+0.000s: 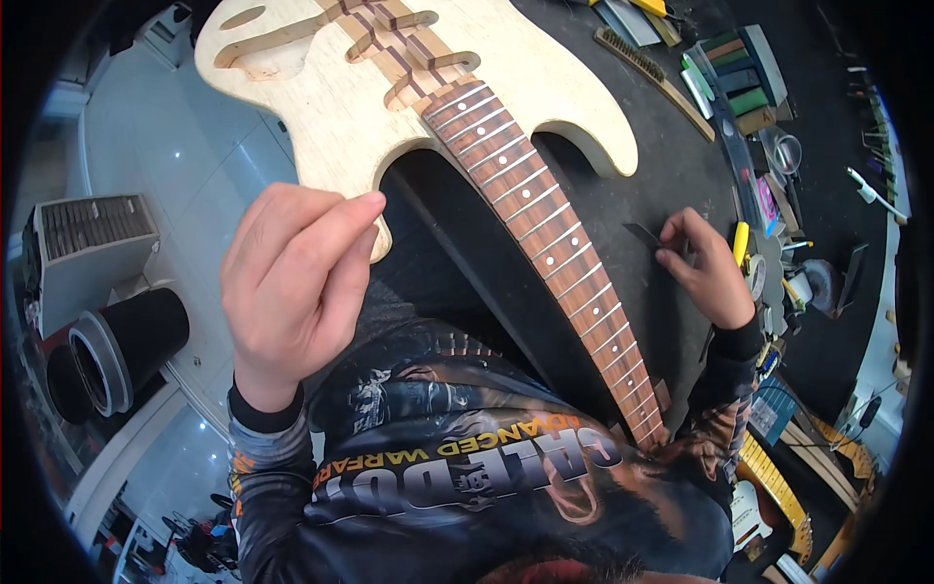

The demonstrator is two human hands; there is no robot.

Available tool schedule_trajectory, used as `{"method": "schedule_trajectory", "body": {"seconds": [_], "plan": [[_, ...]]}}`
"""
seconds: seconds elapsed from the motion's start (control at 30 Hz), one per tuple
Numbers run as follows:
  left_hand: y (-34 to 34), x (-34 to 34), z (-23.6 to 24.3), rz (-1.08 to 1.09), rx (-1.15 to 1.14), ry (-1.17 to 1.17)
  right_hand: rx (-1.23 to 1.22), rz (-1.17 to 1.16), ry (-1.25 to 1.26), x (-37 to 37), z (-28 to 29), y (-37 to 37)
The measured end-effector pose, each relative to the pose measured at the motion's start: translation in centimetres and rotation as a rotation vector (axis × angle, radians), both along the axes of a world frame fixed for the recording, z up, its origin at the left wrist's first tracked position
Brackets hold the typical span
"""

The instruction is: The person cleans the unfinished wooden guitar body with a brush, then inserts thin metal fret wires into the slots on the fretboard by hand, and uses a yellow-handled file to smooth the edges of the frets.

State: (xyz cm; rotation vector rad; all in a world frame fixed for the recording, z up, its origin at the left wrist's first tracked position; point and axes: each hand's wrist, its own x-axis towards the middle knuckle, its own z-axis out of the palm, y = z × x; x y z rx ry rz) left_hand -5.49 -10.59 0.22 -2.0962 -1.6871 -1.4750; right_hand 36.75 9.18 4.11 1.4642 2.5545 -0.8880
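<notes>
An unpainted pale wooden guitar body (574,68) with routed cavities lies at the top of the view, joined to a dark wooden fretted neck (535,219) with dot markers that runs down toward me. My left hand (292,282) is closed in a pinch by the body's lower left edge; whatever its fingertips hold, if anything, is hidden. To the right of the neck, my right hand (705,268) grips a small thin dark flat piece (640,232) between thumb and fingers, over the dark bench (671,185).
A wooden brush (657,83), sanding blocks (739,73), tape and assorted tools line the bench's right. A second guitar (754,516) sits at lower right. At left, a slatted box (88,214) and a black cylinder (141,346) stand on the tiled floor (195,165).
</notes>
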Motion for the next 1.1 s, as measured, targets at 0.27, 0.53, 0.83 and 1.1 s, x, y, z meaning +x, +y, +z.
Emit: {"method": "schedule_trajectory", "body": {"seconds": [0.27, 0.53, 0.83, 1.1], "plan": [[3.1, 1.9, 2.8, -0.012, -0.095, -0.039, 0.353, 0.191, 0.220, -6.8, 6.2, -0.6], [5.1, 3.4, 1.9, 0.014, -0.165, 0.138, 0.544, 0.677, 0.497, -16.8, 2.3, 1.1], [3.7, 4.6, 0.3, 0.026, -0.208, 0.142, 0.334, 0.719, 0.587, -17.1, -0.3, 2.4], [3.3, 4.9, 0.0, 0.009, -0.312, 0.126, 0.273, 0.745, 0.607, -16.4, -1.3, 3.2]]}}
